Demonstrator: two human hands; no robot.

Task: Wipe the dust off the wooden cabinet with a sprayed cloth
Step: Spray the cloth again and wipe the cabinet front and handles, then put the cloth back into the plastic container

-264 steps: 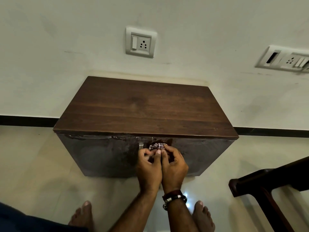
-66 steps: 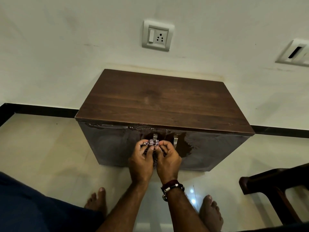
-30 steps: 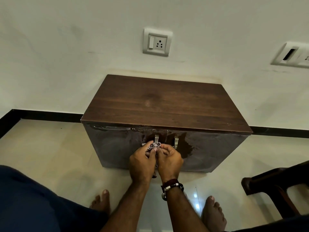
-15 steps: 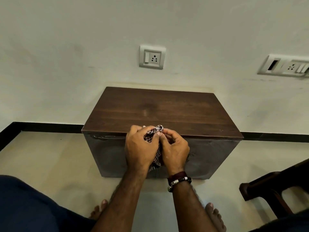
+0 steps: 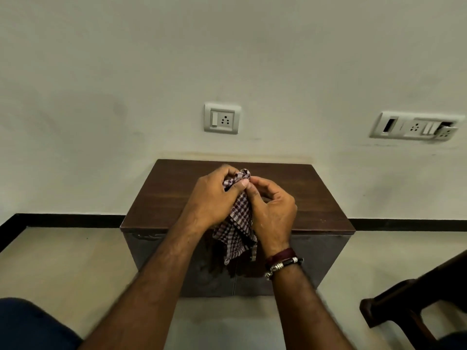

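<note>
Left hand (image 5: 212,198): your grip is clamped on the checked maroon-and-white cloth (image 5: 237,231).
Right hand (image 5: 271,210): your grip pinches its top.
Dark brown wooden cabinet (image 5: 316,198): below both grips.

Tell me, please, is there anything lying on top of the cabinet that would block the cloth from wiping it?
Nothing visible does. The checked cloth is held by the left hand and the right hand above the cabinet. The part of its wooden top that shows carries no objects; the hands hide the middle.
</note>
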